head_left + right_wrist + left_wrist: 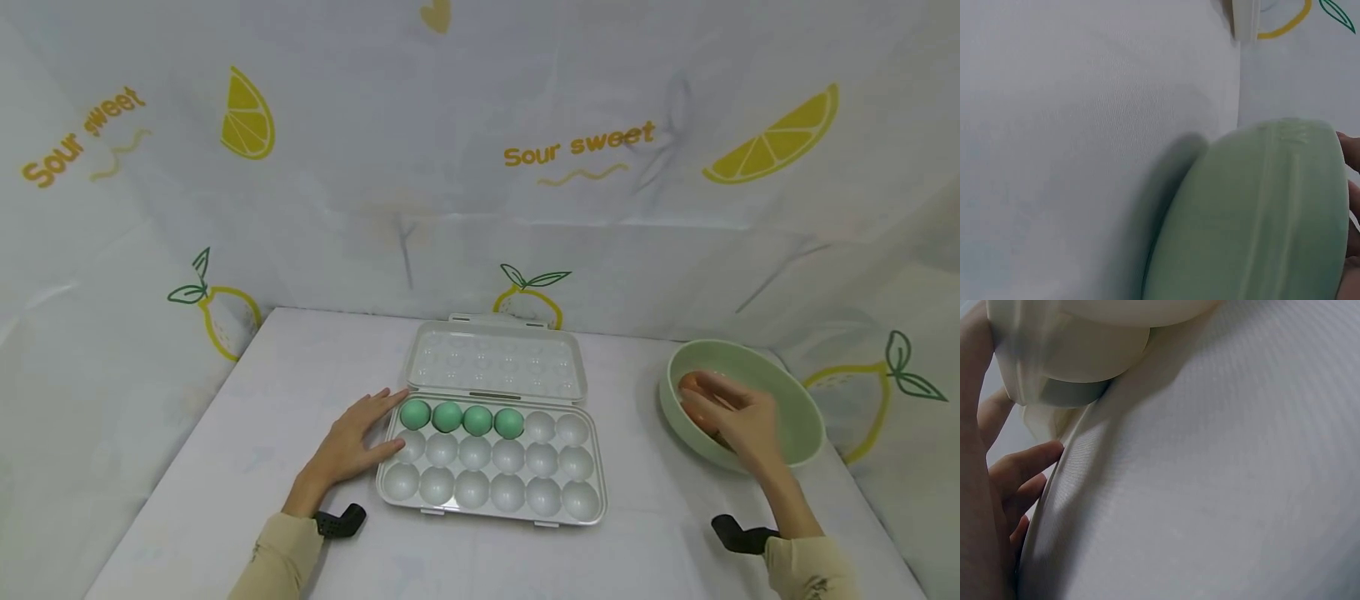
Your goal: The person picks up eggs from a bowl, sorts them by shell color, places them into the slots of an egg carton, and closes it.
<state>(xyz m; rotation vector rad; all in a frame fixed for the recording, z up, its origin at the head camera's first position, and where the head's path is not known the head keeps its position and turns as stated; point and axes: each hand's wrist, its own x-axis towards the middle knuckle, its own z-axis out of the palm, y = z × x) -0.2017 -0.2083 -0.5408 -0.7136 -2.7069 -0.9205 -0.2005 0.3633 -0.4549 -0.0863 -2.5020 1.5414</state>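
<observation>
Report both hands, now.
Left hand: open, at the tray's edge.
Right hand: in the bowl, at an orange ball; whether its grip has closed cannot be told.

I face a pale cloth [337, 200] across the upper frame, a printed lemon slice [248, 117] upper left, white tabletop [247, 433] below.

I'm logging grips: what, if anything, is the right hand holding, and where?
The right hand reaches into the bowl at the orange balls; whether it grips one, or where, can't be told.
</observation>
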